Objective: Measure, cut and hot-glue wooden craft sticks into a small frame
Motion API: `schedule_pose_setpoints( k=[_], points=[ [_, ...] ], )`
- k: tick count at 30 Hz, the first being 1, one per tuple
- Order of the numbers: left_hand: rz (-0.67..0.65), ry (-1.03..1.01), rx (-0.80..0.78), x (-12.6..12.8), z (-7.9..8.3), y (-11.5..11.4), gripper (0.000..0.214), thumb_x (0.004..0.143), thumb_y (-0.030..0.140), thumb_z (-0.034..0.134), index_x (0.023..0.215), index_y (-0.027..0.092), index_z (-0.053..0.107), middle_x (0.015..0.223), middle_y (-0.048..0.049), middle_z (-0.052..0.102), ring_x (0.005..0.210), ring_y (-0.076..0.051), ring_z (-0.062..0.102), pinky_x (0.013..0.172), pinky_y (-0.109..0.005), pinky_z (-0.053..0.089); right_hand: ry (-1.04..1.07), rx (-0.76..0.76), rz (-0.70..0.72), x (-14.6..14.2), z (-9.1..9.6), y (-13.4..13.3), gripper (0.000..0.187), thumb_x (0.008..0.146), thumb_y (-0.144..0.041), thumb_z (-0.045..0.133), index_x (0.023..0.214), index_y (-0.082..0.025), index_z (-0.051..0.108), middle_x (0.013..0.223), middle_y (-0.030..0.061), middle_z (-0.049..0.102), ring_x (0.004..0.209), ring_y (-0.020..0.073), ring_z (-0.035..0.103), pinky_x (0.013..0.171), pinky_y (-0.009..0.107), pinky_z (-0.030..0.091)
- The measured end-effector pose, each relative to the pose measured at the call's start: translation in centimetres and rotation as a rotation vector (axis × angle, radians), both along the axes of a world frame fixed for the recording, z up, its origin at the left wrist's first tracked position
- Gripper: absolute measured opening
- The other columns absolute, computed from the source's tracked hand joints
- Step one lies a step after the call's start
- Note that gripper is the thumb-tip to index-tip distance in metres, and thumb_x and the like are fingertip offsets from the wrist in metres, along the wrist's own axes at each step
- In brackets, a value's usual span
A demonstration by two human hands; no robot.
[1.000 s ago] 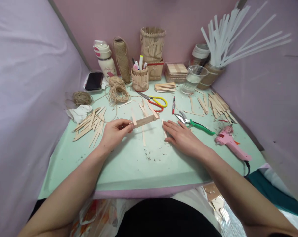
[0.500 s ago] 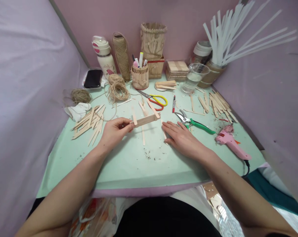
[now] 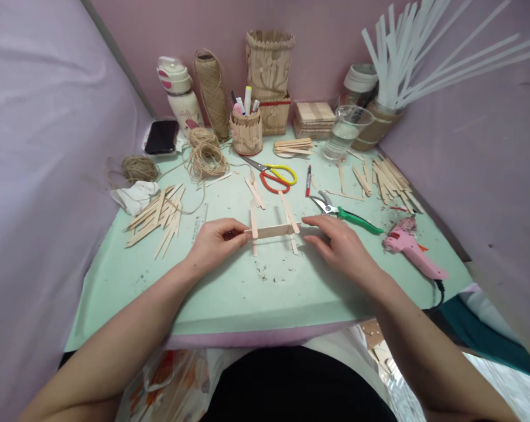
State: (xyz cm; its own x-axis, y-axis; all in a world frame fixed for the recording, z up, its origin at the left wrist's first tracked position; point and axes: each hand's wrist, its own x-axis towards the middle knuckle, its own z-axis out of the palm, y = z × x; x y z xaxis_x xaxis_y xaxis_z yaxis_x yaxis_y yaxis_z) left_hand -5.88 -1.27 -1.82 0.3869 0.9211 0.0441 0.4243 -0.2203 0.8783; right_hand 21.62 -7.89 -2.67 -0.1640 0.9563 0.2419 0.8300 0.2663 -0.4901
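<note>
A small frame of glued wooden craft sticks (image 3: 271, 230) is held level just above the mint-green table (image 3: 247, 287). My left hand (image 3: 216, 243) pinches its left end. My right hand (image 3: 337, 243) grips its right end with thumb and fingers closed. Two cross sticks stand out from the long bar, pointing away from me and toward me. Loose sticks (image 3: 255, 192) lie just beyond the frame.
Green-handled pruning shears (image 3: 346, 215) and a pink glue gun (image 3: 411, 246) lie to the right. Yellow and red scissors (image 3: 276, 174), a red marker (image 3: 308, 180), twine coils (image 3: 207, 159), stick piles (image 3: 159, 217), a phone (image 3: 161, 136), a water cup (image 3: 346, 132) and a pen holder (image 3: 246, 132) crowd the back.
My right hand has lifted off the table and taken the frame's right end. The frame has swung level and come closer to me. The camera has tilted slightly.
</note>
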Motion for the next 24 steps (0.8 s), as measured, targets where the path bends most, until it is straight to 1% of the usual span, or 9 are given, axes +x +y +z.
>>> schedule_pose_setpoints(
  k=[3, 5, 9, 13, 20, 24],
  points=[
    [-0.040, 0.028, 0.013, 0.2, -0.2, -0.1, 0.015, 0.076, 0.030, 0.066, 0.078, 0.018, 0.075, 0.069, -0.0014, 0.072, 0.062, -0.012, 0.061, 0.061, -0.023, 0.047, 0.057, 0.032, -0.038, -0.7, -0.2, -0.7, 0.022, 0.094, -0.027, 0.053, 0.111, -0.020, 0.065, 0.105, 0.0093, 0.072, 0.100, 0.0263, 0.066, 0.087, 0.044, 0.051],
    [-0.056, 0.044, 0.025, 0.2, -0.3, -0.1, 0.015, 0.077, 0.029, 0.065, 0.078, 0.018, 0.075, 0.070, -0.0013, 0.072, 0.063, -0.012, 0.062, 0.061, -0.022, 0.047, 0.073, 0.059, -0.065, -1.1, -0.3, -1.1, 0.019, 0.094, -0.026, 0.053, 0.107, -0.020, 0.066, 0.099, 0.0087, 0.072, 0.093, 0.0252, 0.066, 0.082, 0.041, 0.051],
    [-0.079, 0.079, 0.018, 0.1, -0.6, -0.1, 0.014, 0.077, 0.029, 0.066, 0.079, 0.018, 0.076, 0.071, -0.0011, 0.073, 0.063, -0.012, 0.062, 0.061, -0.022, 0.048, 0.094, 0.062, -0.081, -1.6, -0.8, -1.6, 0.018, 0.093, -0.024, 0.054, 0.107, -0.020, 0.064, 0.100, 0.0085, 0.072, 0.092, 0.0251, 0.065, 0.081, 0.041, 0.051],
    [-0.078, 0.093, -0.017, 0.0, -0.7, -0.1, 0.015, 0.077, 0.029, 0.067, 0.080, 0.018, 0.077, 0.071, -0.0010, 0.073, 0.063, -0.012, 0.062, 0.060, -0.021, 0.048, 0.150, 0.065, -0.119, -1.7, -1.4, -1.3, 0.022, 0.092, -0.022, 0.055, 0.112, -0.021, 0.063, 0.099, 0.0073, 0.073, 0.091, 0.0244, 0.066, 0.081, 0.040, 0.052],
    [-0.079, 0.129, -0.030, -0.1, -0.7, 0.1, 0.015, 0.076, 0.029, 0.067, 0.079, 0.018, 0.077, 0.071, -0.0015, 0.073, 0.062, -0.012, 0.062, 0.060, -0.022, 0.047, 0.230, 0.104, -0.145, -2.3, -2.0, -0.7, 0.014, 0.093, -0.022, 0.055, 0.098, -0.023, 0.069, 0.097, 0.0042, 0.075, 0.087, 0.0216, 0.068, 0.078, 0.036, 0.052],
    [-0.087, 0.145, -0.036, -0.1, -0.5, 0.1, 0.015, 0.076, 0.030, 0.068, 0.079, 0.018, 0.077, 0.071, -0.0015, 0.073, 0.062, -0.012, 0.062, 0.060, -0.022, 0.047, 0.241, 0.129, -0.152, -2.3, -2.2, -0.6, 0.015, 0.093, -0.020, 0.056, 0.096, -0.023, 0.070, 0.094, 0.0028, 0.075, 0.085, 0.0204, 0.068, 0.077, 0.034, 0.052]
  ],
)
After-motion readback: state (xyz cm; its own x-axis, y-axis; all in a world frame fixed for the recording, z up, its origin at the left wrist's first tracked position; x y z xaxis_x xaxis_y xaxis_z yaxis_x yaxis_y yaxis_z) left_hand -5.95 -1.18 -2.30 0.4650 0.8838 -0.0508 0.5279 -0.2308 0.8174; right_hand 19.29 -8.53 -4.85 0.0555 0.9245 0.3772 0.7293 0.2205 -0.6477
